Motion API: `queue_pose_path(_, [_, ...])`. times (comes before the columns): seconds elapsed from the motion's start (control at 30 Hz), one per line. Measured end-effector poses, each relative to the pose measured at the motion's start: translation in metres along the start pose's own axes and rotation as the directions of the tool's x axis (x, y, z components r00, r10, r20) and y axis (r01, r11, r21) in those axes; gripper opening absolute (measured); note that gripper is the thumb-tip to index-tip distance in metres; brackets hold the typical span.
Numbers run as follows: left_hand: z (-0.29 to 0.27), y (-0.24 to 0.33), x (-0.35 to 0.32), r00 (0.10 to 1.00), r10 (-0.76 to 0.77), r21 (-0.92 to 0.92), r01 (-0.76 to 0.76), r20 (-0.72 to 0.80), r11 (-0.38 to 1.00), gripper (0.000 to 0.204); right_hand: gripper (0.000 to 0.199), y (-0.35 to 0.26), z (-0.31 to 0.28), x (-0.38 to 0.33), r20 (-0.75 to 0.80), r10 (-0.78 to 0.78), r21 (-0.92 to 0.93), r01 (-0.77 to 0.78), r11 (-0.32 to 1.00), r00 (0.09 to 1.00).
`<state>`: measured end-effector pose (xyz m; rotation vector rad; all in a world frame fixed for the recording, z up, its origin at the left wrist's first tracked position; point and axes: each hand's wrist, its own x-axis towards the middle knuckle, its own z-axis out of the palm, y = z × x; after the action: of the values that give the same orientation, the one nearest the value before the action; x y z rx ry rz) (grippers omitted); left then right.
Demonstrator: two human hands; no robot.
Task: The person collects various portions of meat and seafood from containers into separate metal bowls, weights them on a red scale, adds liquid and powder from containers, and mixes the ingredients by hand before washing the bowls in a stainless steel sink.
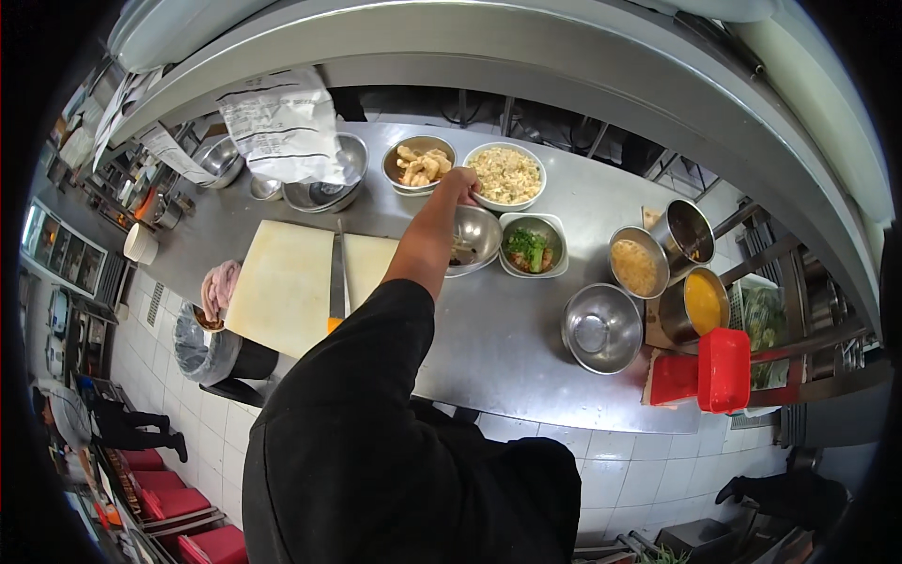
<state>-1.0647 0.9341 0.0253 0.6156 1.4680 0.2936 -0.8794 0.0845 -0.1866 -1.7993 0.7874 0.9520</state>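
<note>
Head view. The right hand (pixel 460 184) reaches forward over the steel counter (pixel 507 338), fingers curled nearly closed at the near rim of the bowl of fried rice (pixel 506 175); whether they pinch anything cannot be told. Just below the hand sits a small steel bowl (pixel 473 238) of dark scraps. The left hand (pixel 220 285), loosely curled, rests beside the white cutting board (pixel 282 282), above a lined bin (pixel 202 350). A knife (pixel 336 282) lies on the board.

Red tub (pixel 723 369), cream cutting board (pixel 282 287), orange sauce (pixel 703 303), black sleeve (pixel 376 357).
</note>
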Motion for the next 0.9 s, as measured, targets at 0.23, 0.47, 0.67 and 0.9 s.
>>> queue_pose_path(0.23, [0.059,-0.01,-0.006,0.982,0.126,-0.115,-0.111,0.141,0.987,0.025,0.036,0.021,-0.035,0.001,-0.014,-0.008,-0.032,0.008,0.999,1.0])
queue_pose_path(0.47, [-0.015,-0.026,-0.012,0.432,0.839,0.622,-0.768,0.33,0.151,0.037,0.03,0.01,-0.088,0.076,0.451,-0.396,-0.594,0.6,0.536,0.8])
queue_pose_path(0.67, [0.009,-0.015,-0.153,0.847,0.517,-0.442,-0.513,-0.123,0.736,0.015,0.014,-0.028,-0.035,0.029,0.047,0.025,-0.039,-0.023,0.999,0.999])
queue_pose_path(0.9, [-0.094,-0.091,-0.271,0.796,0.606,-0.464,-0.537,-0.001,0.705,0.023,0.006,-0.066,0.015,0.0,0.013,-0.058,-0.364,0.059,0.93,0.998])
